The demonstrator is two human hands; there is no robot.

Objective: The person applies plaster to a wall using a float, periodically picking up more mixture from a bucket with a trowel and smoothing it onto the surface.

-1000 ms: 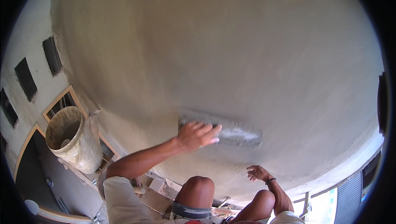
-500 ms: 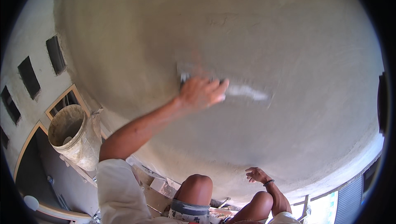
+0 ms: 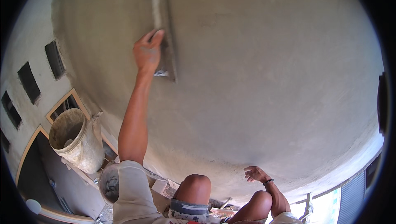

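Swung higher and upright since earlier, the long grey rectangular metal trowel [image 3: 168,47] is at the grey plastered wall [image 3: 255,71] — left hand [image 3: 147,53] gripping its middle, likely stiff, light, best held there; right hand [image 3: 256,174] loosely curled, empty.

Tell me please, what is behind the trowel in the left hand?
Behind the trowel is the grey-brown wall, visible around it. The patch covered by the trowel and left hand cannot be seen.
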